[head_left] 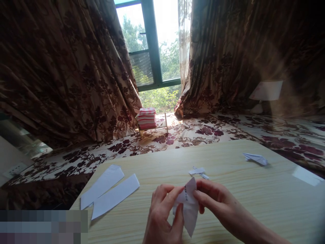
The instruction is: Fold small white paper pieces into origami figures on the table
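Observation:
Between both hands, just above the table, is a folded sheet of white paper (191, 215) with a line of dark print near its top. My left hand (165, 213) pinches its left side between thumb and fingers. At the upper right edge, my right hand (215, 196) grips it with thumb and fingertips. The paper's lower end tapers to a point. Just beyond the hands lies a small folded paper piece (199, 172). Another folded white paper (255, 158), long and narrow, rests farther right.
White paper strips (115, 196) lie at the left of the light wooden table (157, 162). Behind it, a flowered cloth surface (177, 135) holds a small rack (166, 123) with striped folded towels (147, 118). A lamp (266, 90) stands at the right, near curtains (223, 51).

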The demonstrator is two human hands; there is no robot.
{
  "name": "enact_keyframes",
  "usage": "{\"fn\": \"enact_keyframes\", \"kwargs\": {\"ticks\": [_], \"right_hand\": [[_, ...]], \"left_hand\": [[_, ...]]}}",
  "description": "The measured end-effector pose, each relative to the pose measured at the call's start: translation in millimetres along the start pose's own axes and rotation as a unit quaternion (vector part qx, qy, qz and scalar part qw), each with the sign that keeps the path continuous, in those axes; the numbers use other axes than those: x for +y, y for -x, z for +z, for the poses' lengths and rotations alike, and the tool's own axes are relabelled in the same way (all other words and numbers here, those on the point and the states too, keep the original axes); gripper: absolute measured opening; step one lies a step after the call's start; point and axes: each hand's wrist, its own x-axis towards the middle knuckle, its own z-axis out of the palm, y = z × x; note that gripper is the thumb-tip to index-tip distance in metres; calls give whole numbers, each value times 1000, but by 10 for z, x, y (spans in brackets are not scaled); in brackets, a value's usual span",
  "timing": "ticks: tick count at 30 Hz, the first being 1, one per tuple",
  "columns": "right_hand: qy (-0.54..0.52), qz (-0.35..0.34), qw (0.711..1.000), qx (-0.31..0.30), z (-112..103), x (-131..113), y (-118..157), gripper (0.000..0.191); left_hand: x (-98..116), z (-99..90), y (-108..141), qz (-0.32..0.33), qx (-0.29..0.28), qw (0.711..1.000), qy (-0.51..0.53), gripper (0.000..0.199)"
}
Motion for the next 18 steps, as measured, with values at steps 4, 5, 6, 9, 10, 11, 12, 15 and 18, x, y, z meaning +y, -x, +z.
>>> {"fn": "enact_keyframes", "kwargs": {"ticks": [4, 5, 6, 9, 10, 11, 12, 15, 18], "right_hand": [[-20, 4, 1000, -17, -3, -11, 16, 21], [-25, 7, 999, -21, -2, -17, 22, 21], [-30, 9, 999, -24, 0, -23, 28, 21], [-50, 15, 998, -38, 11, -37, 42, 22], [-57, 16, 997, -43, 16, -40, 45, 24], [-64, 17, 997, -45, 20, -42, 47, 25], [-69, 17, 996, -45, 24, -43, 49, 27], [-74, 17, 996, -37, 30, -37, 50, 30], [-68, 18, 997, -33, 25, -21, 53, 29]], "left_hand": [[13, -15, -8, -12, 1, 1000, -3, 34], [21, -24, -12, -18, 0, 1000, -3, 33], [31, -35, -18, -24, -2, 1000, -4, 33], [62, -63, -33, -38, -20, 999, -2, 32], [69, -66, -36, -40, -21, 999, 1, 32], [73, -65, -38, -42, -17, 999, 6, 32], [76, -62, -38, -43, -10, 999, 13, 31], [77, -51, -37, -49, 6, 998, 30, 30], [93, -69, -47, -57, -14, 998, 28, 30]]}}
